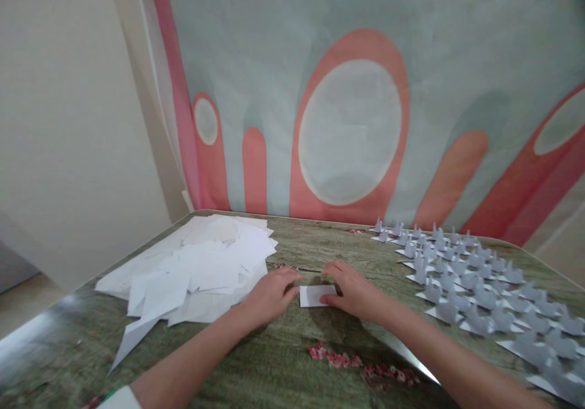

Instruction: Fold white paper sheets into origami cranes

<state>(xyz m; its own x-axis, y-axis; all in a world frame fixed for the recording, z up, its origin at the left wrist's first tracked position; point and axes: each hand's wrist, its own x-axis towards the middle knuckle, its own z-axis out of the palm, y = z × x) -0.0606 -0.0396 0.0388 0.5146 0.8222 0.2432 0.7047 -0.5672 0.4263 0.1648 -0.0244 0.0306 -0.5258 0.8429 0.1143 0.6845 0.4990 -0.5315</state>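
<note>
A small folded white paper (313, 296) lies on the green wood-patterned table between my hands. My right hand (351, 291) is at its right end, thumb resting on the paper and the other fingers curved over its far corner. At the left end, my left hand (273, 293) has its thumb close to the paper's edge, with a gap between thumb and forefinger. Whether that thumb touches the paper I cannot tell.
Left of my hands spreads a loose heap of white paper sheets (208, 263). Several rows of folded white paper figures (470, 281) stand along the table's right side. Behind the table (256, 360) hangs a grey-green and coral printed backdrop (256, 171).
</note>
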